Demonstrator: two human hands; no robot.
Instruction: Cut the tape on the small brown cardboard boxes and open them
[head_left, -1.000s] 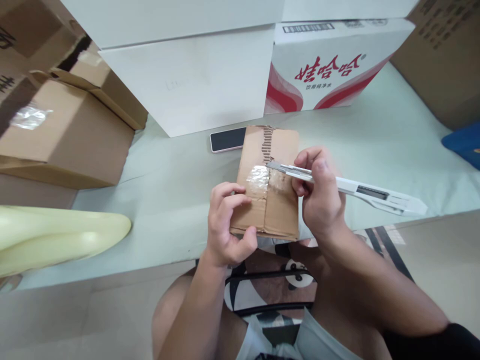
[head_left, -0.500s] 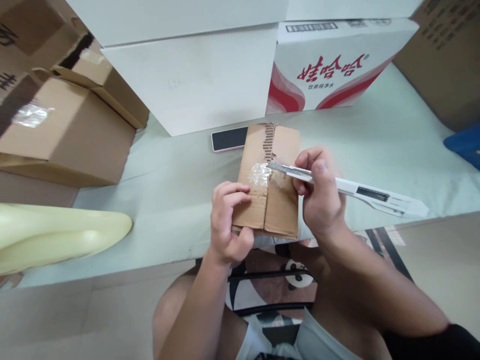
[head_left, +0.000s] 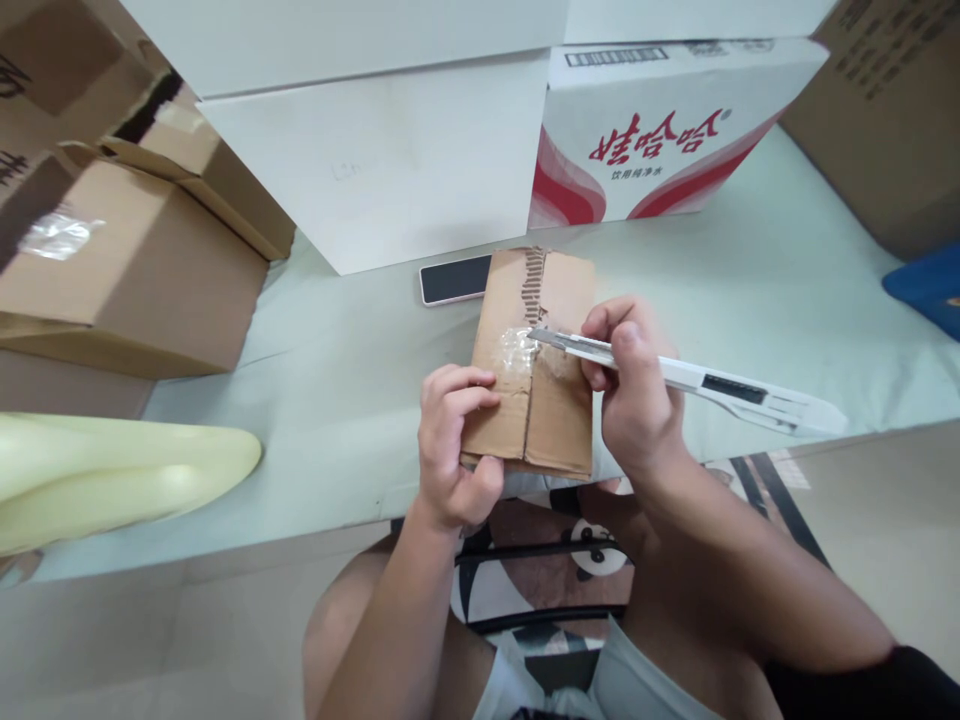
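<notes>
A small brown cardboard box (head_left: 559,420) lies at the near edge of the table, with a torn strip along its upper seam and clear tape (head_left: 516,350) across its middle. My left hand (head_left: 457,440) grips the box's lower left corner, fingers on top and thumb at the near edge. In my right hand (head_left: 637,385) is a white utility knife (head_left: 750,392), its blade out and pointing left. The blade tip is over the seam beside the tape; whether it touches is unclear. A phone (head_left: 454,280) is partly hidden behind the box.
White cartons (head_left: 375,170) and a red-and-white carton (head_left: 652,150) stand behind. Brown boxes (head_left: 150,260) are at the left, above a pale yellow object (head_left: 127,470). Another brown carton (head_left: 892,130) and a blue object (head_left: 926,290) are at the right of the table (head_left: 345,400).
The knife tip has shifted slightly left across the box, towards the tape. My left hand keeps its hold, and the whole view has moved a little.
</notes>
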